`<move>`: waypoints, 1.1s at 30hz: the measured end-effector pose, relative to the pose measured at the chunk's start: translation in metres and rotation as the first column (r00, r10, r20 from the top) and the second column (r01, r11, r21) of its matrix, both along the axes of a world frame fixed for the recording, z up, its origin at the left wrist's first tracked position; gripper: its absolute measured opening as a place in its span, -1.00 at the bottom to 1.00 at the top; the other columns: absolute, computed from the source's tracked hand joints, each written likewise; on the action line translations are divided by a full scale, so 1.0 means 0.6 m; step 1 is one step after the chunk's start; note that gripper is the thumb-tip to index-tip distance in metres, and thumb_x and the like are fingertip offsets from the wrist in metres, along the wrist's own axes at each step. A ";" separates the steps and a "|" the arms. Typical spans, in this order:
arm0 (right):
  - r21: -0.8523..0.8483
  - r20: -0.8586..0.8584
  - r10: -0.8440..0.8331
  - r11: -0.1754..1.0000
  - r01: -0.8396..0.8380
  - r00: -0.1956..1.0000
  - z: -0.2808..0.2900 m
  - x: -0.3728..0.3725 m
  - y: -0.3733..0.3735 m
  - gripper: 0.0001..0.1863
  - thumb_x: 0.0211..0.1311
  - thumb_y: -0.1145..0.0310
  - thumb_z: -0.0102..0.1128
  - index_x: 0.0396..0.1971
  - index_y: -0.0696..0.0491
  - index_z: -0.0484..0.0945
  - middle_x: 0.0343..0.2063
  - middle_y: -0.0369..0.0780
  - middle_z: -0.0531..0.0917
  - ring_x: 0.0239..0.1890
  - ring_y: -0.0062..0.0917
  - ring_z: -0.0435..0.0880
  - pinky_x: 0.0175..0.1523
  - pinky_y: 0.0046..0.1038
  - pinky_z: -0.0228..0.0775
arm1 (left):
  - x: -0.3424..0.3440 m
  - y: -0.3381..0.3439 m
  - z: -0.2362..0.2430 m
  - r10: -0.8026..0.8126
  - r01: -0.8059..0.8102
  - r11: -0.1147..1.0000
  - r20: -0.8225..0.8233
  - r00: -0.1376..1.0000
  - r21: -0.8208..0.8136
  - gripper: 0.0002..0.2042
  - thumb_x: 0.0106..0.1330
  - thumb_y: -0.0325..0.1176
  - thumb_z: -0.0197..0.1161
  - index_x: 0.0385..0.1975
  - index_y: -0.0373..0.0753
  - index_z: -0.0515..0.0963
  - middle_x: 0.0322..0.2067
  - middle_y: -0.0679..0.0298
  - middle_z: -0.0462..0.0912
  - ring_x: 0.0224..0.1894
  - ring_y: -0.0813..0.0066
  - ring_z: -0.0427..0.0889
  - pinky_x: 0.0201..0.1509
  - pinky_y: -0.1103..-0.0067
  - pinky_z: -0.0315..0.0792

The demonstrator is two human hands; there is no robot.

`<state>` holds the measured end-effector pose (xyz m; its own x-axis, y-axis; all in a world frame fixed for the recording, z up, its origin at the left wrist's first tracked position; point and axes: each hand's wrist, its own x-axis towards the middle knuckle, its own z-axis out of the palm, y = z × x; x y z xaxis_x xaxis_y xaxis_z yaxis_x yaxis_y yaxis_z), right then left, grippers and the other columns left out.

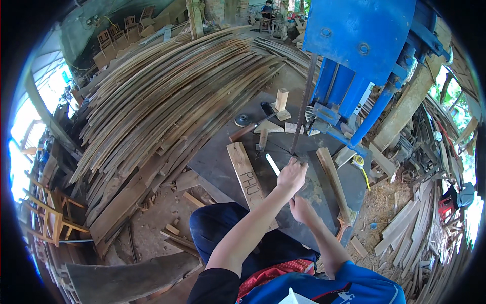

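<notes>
My left hand is closed at the table's middle, just below the bandsaw blade, gripping something I cannot make out. My right hand is closed behind it, nearer my body, on something mostly hidden. A pale metal strip runs toward my hands. A marked wooden board lies left of them on the dark table. A long wooden handle or stick lies to their right, with a brush at its near end. A wood-handled tool and wooden blocks sit farther back.
The blue machine fills the upper right. A yellow tape measure is at the table's right edge. Stacked planks cover the left, with a wooden chair beside them. Offcuts lie at right. A person sits in the far background.
</notes>
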<state>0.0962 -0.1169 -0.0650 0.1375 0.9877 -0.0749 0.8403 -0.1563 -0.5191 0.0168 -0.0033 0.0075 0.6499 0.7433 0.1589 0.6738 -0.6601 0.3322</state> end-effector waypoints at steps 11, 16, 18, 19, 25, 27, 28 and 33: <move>-0.060 0.038 -0.024 0.998 0.026 0.999 -0.004 0.003 -0.028 -0.57 0.46 0.10 -0.03 -0.26 0.23 0.53 -0.40 0.22 0.64 -0.26 0.19 0.62 -0.13 0.12 0.45 | 0.002 0.003 -0.027 -0.014 0.010 0.998 0.054 0.998 0.056 -0.68 0.24 -0.45 0.15 0.01 -0.23 0.54 -0.07 0.02 0.59 0.17 0.12 0.51 0.08 0.37 0.58; -0.086 -0.058 0.006 0.996 -0.011 0.998 0.014 0.011 -0.088 -0.58 0.45 0.09 -0.01 -0.17 0.22 0.50 -0.42 0.27 0.61 -0.22 0.21 0.62 -0.11 0.12 0.47 | -0.004 0.007 -0.016 -0.006 0.005 0.998 0.017 1.000 0.067 -0.73 0.25 -0.45 0.14 -0.04 -0.24 0.54 -0.10 0.02 0.61 0.19 0.12 0.50 0.07 0.39 0.59; -0.082 -0.025 0.001 0.997 -0.003 1.000 0.021 0.016 -0.079 -0.59 0.45 0.10 0.00 -0.22 0.21 0.51 -0.42 0.26 0.61 -0.24 0.20 0.62 -0.13 0.11 0.47 | 0.002 0.006 -0.022 -0.011 0.007 0.996 0.038 0.999 0.088 -0.73 0.26 -0.46 0.13 -0.05 -0.25 0.54 -0.10 0.02 0.61 0.19 0.12 0.50 0.07 0.39 0.59; -0.041 -0.028 0.014 0.999 -0.015 1.000 0.017 0.013 -0.056 -0.60 0.45 0.10 0.00 -0.24 0.21 0.51 -0.42 0.25 0.62 -0.26 0.19 0.63 -0.13 0.11 0.47 | 0.004 0.003 -0.021 -0.004 0.000 0.998 0.052 0.999 0.067 -0.73 0.26 -0.46 0.13 -0.04 -0.25 0.54 -0.09 0.02 0.61 0.19 0.12 0.49 0.07 0.39 0.59; -0.067 0.017 -0.035 0.997 0.036 0.999 0.033 -0.010 -0.051 -0.58 0.45 0.08 -0.01 -0.30 0.21 0.52 -0.39 0.18 0.65 -0.27 0.17 0.63 -0.12 0.11 0.46 | -0.001 -0.006 -0.006 0.003 -0.003 0.999 0.008 1.000 0.045 -0.72 0.27 -0.46 0.11 -0.03 -0.24 0.55 -0.08 0.02 0.61 0.19 0.13 0.50 0.08 0.38 0.58; -0.070 0.006 -0.009 0.997 0.009 1.000 0.027 0.008 -0.073 -0.57 0.45 0.07 -0.01 -0.30 0.21 0.52 -0.39 0.18 0.65 -0.27 0.17 0.63 -0.11 0.11 0.46 | -0.001 -0.003 -0.010 0.000 -0.002 0.999 0.041 0.999 0.049 -0.72 0.26 -0.45 0.13 -0.03 -0.24 0.55 -0.07 0.04 0.61 0.19 0.14 0.50 0.08 0.38 0.58; -0.066 0.005 0.007 0.998 -0.006 1.000 0.023 0.018 -0.083 -0.57 0.45 0.07 -0.01 -0.31 0.21 0.52 -0.40 0.18 0.65 -0.27 0.18 0.63 -0.12 0.11 0.46 | -0.001 -0.002 -0.013 0.000 -0.003 0.999 0.057 0.998 0.049 -0.72 0.26 -0.45 0.14 -0.04 -0.24 0.55 -0.06 0.05 0.61 0.19 0.15 0.50 0.08 0.38 0.58; -0.118 -0.041 -0.008 0.993 0.003 0.999 0.035 0.018 -0.080 -0.54 0.45 0.05 -0.02 -0.34 0.22 0.52 -0.42 0.19 0.65 -0.26 0.18 0.63 -0.13 0.11 0.45 | -0.004 -0.002 -0.014 -0.003 -0.002 0.997 0.057 0.998 0.075 -0.71 0.22 -0.44 0.18 -0.04 -0.25 0.55 -0.06 0.07 0.61 0.15 0.18 0.53 0.06 0.40 0.60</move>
